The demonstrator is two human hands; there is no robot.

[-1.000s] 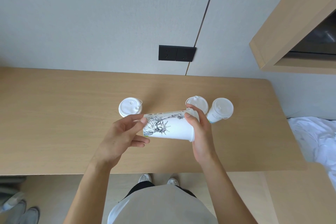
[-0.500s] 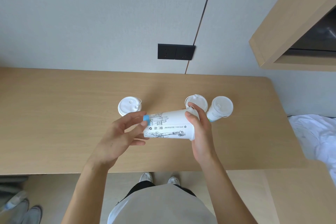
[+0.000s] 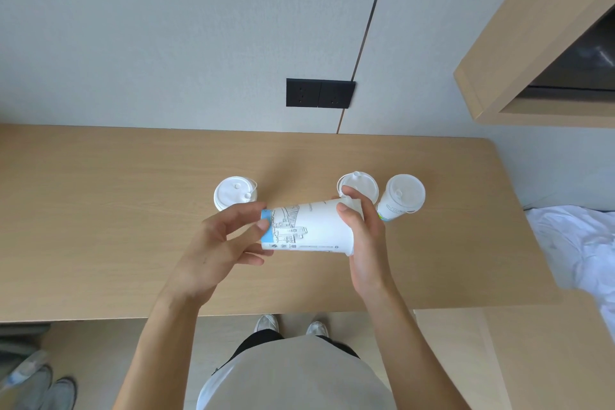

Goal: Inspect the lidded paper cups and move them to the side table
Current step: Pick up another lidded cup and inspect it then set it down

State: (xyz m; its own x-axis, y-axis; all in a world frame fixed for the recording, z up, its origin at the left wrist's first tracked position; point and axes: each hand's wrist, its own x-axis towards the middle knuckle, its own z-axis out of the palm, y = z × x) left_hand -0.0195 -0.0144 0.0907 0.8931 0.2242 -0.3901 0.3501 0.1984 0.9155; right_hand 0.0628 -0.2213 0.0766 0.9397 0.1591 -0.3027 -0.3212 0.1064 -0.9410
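Note:
I hold a white printed paper cup [image 3: 309,228] sideways above the wooden table [image 3: 100,226], its base to the left and its lidded end to the right. My left hand [image 3: 221,243] pinches the base, where a blue band shows. My right hand [image 3: 364,236] wraps the lid end and hides the lid. Three more lidded cups stand upright on the table: one [image 3: 234,193] behind my left hand, one [image 3: 361,185] just behind my right fingers, and one [image 3: 401,198] further right.
A black double socket [image 3: 320,92] sits on the wall behind the table. A wooden shelf unit [image 3: 532,53] juts out at upper right. White bedding [image 3: 579,243] lies right of the table, beside a lower wooden surface [image 3: 549,359]. Shoes [image 3: 43,389] rest on the floor at lower left.
The cup has turned about its long axis between my hands: the statue drawing has rolled out of sight and a skyline print with a blue band now faces up. The standing cups have not moved.

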